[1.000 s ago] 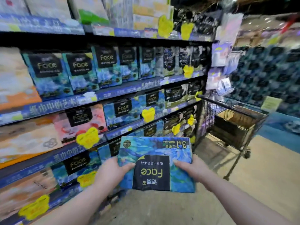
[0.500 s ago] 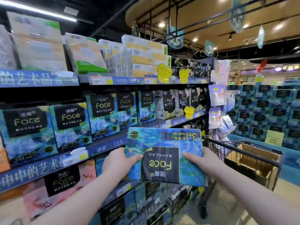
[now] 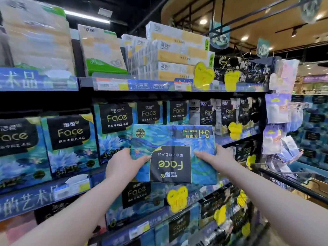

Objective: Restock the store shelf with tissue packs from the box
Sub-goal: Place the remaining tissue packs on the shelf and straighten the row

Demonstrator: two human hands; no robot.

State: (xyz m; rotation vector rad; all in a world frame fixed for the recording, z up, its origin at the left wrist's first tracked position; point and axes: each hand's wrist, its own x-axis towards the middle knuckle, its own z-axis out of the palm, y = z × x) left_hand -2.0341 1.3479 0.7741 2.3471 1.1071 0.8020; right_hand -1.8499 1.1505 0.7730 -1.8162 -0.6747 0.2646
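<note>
Blue-wrapped tissue pack (image 3: 170, 153) hangs upside down in the air, just before the matching packs (image 3: 70, 142) on the shelf (image 3: 26, 201). Left hand (image 3: 122, 166) and right hand (image 3: 216, 158) each clamp a side in their grip, likely to steady its soft bulk for sliding in.

Curved wood ceiling (image 3: 239, 8) w/ spotlights (image 3: 203, 21); strip light (image 3: 87, 15) left; cart (image 3: 291, 181) lower right.

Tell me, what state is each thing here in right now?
Tissue pack: held in the air, print upside down.
Left hand: grips the pack's left edge.
Right hand: grips the pack's right edge.
Shelved packs: standing upright in a row.
</note>
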